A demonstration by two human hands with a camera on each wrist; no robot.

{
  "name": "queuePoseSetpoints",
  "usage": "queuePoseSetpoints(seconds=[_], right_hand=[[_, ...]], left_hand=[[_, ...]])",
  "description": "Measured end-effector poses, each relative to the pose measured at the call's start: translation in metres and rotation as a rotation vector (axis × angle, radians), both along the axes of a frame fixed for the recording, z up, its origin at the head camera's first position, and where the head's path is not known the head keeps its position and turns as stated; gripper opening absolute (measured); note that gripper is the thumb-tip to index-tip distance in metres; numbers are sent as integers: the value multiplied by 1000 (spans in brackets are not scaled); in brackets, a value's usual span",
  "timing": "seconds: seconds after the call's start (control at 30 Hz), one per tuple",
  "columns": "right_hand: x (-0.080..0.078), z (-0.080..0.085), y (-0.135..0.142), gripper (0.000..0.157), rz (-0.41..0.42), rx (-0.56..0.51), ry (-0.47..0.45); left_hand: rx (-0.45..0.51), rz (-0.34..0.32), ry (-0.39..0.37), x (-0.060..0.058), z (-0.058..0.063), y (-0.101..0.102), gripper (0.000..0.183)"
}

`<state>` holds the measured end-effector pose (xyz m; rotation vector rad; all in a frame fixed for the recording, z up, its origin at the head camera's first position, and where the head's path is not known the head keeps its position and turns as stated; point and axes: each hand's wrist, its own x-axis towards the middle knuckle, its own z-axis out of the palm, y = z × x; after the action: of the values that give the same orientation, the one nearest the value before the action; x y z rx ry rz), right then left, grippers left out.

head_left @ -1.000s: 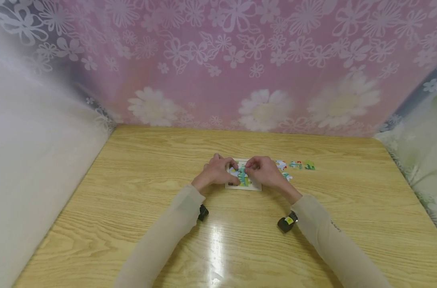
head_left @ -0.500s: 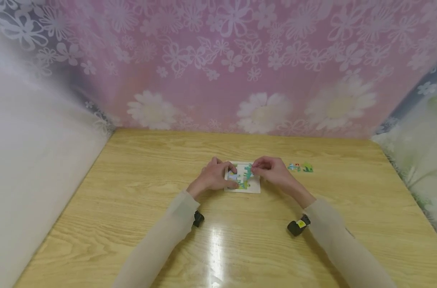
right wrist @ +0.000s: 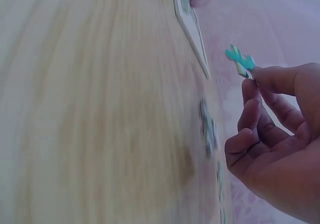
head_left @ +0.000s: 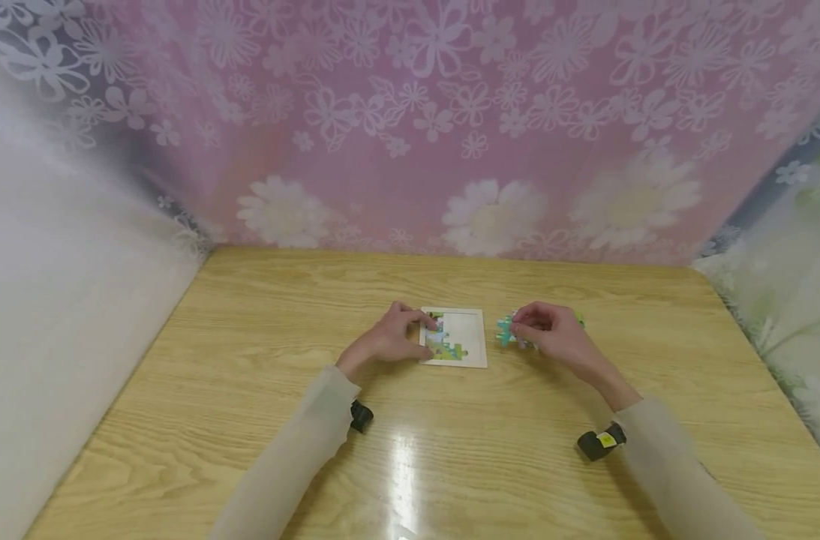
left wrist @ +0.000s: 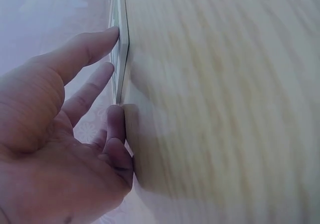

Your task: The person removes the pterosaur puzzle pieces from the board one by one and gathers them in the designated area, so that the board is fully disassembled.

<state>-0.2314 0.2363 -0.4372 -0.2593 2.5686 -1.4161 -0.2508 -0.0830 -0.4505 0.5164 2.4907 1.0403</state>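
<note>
A white-framed jigsaw puzzle board (head_left: 479, 352) lies flat on the table. Several joined pieces fill its left and lower parts; the upper right is bare white. My left hand (head_left: 387, 335) rests on the board's left edge, thumb and a finger apart on its surface, as the left wrist view shows too. To the right of the board, my right hand (head_left: 560, 334) pinches a teal puzzle piece (right wrist: 241, 61) between thumb and fingertip, above the tabletop. Loose puzzle pieces (right wrist: 208, 129) lie below that hand, mostly hidden by it in the head view.
The wood-grain table (head_left: 410, 427) reaches back to a pink floral curtain (head_left: 382, 150). A green puzzle piece (head_left: 581, 320) peeks out behind the right hand. Black wrist cameras hang under both sleeves.
My right hand has carried the teal piece from the board off to the right, over the loose pieces, baring the board's white middle. My left hand has shifted slightly left, staying at the board's edge.
</note>
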Motion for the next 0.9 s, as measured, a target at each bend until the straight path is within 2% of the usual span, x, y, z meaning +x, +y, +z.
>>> queuePoseSetpoints(seconds=[0.27, 0.53, 0.77, 0.9], right_hand=[[9, -4, 32, 27, -14, 78, 65], [12, -5, 60, 29, -35, 147, 80], [12, -8, 74, 28, -28, 192, 93], [9, -10, 77, 27, -38, 256, 110]], left_hand=[[11, 3, -6, 0, -2, -1, 40], [28, -12, -11, -2, -4, -2, 40], [47, -11, -28, -1, -1, -3, 41], [45, -14, -36, -2, 0, -2, 41]])
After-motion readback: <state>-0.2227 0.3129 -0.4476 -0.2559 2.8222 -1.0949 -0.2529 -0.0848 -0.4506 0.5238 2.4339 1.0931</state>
